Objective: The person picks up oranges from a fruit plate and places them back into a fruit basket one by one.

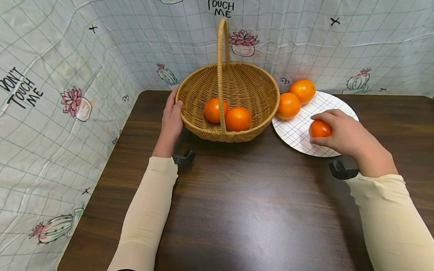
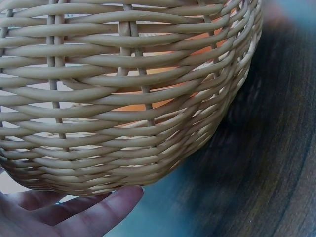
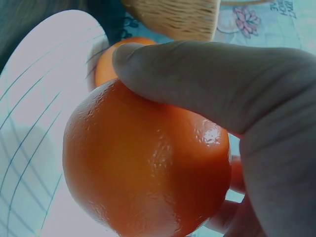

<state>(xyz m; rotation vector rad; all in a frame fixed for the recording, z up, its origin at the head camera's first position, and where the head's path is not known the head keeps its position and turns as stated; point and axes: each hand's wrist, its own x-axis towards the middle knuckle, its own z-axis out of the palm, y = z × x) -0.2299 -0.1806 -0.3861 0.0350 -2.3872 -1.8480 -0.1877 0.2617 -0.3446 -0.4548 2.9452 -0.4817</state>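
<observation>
My left hand (image 1: 172,123) holds the near left side of a wicker basket (image 1: 193,126), thumb at the rim. In the left wrist view, its fingers (image 2: 106,212) lie along the woven edge. Inside the basket sit two oranges, one (image 1: 238,119) beside the other (image 1: 212,110), partly behind the handle. My right hand (image 1: 349,132) grips an orange (image 3: 148,163) over the right part of a white plate (image 1: 297,139) with a blue grid. Thumb and fingers are on opposite sides of the fruit. Two more oranges, one nearer (image 1: 289,106) and one farther (image 1: 302,91), are at the plate's left edge.
The basket's tall arched handle (image 1: 220,49) rises between the hands. Behind the dark wooden table (image 1: 242,206) hangs a printed, gridded cloth (image 1: 303,37), which also runs down the left side. The plate stands just right of the basket.
</observation>
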